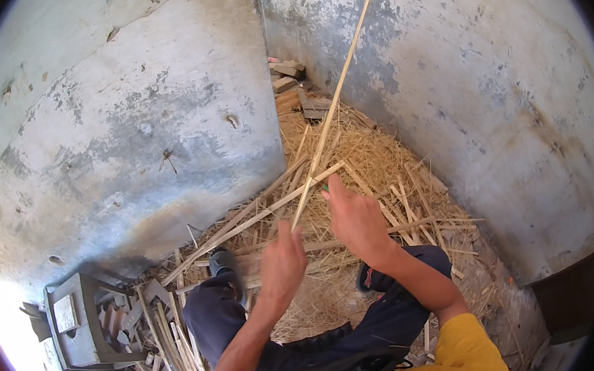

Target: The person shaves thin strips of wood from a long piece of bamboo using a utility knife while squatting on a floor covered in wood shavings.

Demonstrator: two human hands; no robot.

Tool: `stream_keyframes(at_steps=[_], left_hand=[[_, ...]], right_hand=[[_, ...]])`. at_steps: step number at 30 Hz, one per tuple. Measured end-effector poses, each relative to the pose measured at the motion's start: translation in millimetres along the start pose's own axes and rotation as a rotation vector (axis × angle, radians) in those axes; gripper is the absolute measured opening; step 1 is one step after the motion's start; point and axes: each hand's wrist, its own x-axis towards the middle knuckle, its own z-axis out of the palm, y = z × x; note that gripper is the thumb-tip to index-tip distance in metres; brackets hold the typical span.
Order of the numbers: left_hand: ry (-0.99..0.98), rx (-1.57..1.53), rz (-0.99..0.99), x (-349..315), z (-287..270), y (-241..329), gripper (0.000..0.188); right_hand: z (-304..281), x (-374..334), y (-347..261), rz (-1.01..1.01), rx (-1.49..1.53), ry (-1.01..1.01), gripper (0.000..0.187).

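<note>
My left hand (pixel 282 263) is closed around the lower end of a long, thin pale bamboo-like strip (pixel 333 109), which slants up and away to the right. Close by on the right, my right hand (pixel 358 219) is curled beside the strip. A small green bit (pixel 325 189) shows at its fingers; the rest of that object is hidden in the grip. A second pale strip (pixel 264 212) crosses behind the held one, just past my fingers.
Straw-like shavings (pixel 379 151) and loose strips cover the floor around my feet. Weathered walls (pixel 156 113) rise on both sides and meet ahead. Bricks (pixel 287 68) lie in that corner. A grey metal frame (pixel 83 321) stands at left beside piled sticks (pixel 177 344).
</note>
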Motion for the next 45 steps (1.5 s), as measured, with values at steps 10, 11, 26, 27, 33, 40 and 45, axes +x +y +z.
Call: stream_keyframes(at_steps=[10,11,26,27,33,40,45], left_hand=[[-0.011,-0.109,-0.026,-1.2,-8.3,13.6,0.02],[-0.005,-0.127,-0.022,-0.6,-10.2,13.2,0.02],[-0.002,-0.12,-0.02,2.6,-7.1,8.7,0.021],[0.008,-0.12,-0.012,3.0,-7.0,7.3,0.021],[0.039,-0.123,-0.06,11.9,-14.6,-4.7,0.018],[0.07,-0.067,-0.08,3.2,-13.9,-8.6,0.031],[-0.076,-0.383,-0.143,7.0,-26.5,-3.3,0.046]], right_hand=[[47.0,11.1,21.5,-0.127,0.363,0.22,0.015],[46.8,12.6,20.4,-0.138,0.373,0.211,0.015],[46.6,14.8,22.3,-0.107,0.406,0.122,0.019],[47.6,16.0,21.5,-0.117,0.421,0.128,0.019],[28.3,30.3,14.0,-0.119,0.5,-0.03,0.021],[-6.1,25.9,6.0,-0.084,0.213,-0.146,0.019],[-2.6,21.9,10.7,-0.178,0.17,-0.027,0.017]])
